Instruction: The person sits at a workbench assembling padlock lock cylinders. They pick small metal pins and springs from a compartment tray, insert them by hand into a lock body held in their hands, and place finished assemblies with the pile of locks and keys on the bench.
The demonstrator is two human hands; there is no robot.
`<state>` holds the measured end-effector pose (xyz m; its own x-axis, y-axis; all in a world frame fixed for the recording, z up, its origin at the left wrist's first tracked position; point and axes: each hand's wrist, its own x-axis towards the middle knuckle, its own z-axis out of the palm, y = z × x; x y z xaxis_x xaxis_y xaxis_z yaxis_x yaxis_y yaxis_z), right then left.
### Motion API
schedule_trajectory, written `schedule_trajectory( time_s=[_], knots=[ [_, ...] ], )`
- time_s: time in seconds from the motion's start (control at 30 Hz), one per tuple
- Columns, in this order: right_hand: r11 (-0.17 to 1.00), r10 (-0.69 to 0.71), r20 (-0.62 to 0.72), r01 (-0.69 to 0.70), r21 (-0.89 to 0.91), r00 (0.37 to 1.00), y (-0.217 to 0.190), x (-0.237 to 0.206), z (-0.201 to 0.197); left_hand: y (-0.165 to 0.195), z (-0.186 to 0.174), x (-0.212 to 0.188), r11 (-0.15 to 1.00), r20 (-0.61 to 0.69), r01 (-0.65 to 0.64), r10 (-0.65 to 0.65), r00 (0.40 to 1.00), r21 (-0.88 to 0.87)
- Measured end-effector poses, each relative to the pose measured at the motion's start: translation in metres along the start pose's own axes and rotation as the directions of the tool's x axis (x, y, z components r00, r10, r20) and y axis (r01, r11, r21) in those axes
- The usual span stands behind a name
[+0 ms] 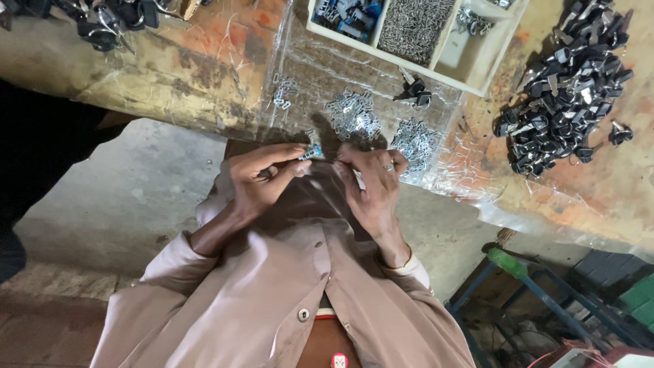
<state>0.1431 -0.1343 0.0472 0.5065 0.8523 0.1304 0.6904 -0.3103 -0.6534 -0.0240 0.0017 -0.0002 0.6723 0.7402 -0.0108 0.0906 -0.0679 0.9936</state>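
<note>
At the near edge of the worn orange-stained desk (204,41), the left hand (262,180) pinches a small silvery metal clip (312,151) in its grip. The right hand (371,180), ring on one finger, curls beside it; whether its grip holds anything cannot be told. Just beyond the hands lie heaps of similar silvery metal clips (354,112).

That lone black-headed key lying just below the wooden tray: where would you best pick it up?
Pinch the black-headed key by its chunky black head, coming from above. The head stands proud of the plastic sheet, while the thin metal blade lies flat, close to the wooden tray.
</note>
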Motion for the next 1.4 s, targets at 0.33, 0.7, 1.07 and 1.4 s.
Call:
schedule_trajectory(
  time_s=[0.33, 0.7, 1.07, 1.4],
  knots=[
    [0.987, 0.134, -0.159, -0.118, 0.108, 0.978, -0.009, 0.004, -0.014, 0.000, 0.021, 0.009, 0.987, 0.151, 0.023, 0.002, 0.989, -0.160],
    [0.973, 0.135, -0.095, -0.113, 0.203, 0.986, -0.009, 0.003, -0.003, 0.008, 0.021, 0.013, 0.997, 0.155, -0.061, 0.068, 0.986, -0.046],
    [0.934, 0.354, -0.011, -0.353, 0.057, 0.935, 0.010, -0.020, -0.021, 0.017, 0.020, 0.015, 0.934, 0.243, -0.327, 0.287, 0.926, 0.142],
    [0.960, 0.080, -0.099, -0.103, -0.260, 0.992, 0.011, -0.024, -0.035, 0.004, 0.023, 0.010, 0.987, 0.198, -0.157, 0.159, 0.967, -0.026]
  ],
)
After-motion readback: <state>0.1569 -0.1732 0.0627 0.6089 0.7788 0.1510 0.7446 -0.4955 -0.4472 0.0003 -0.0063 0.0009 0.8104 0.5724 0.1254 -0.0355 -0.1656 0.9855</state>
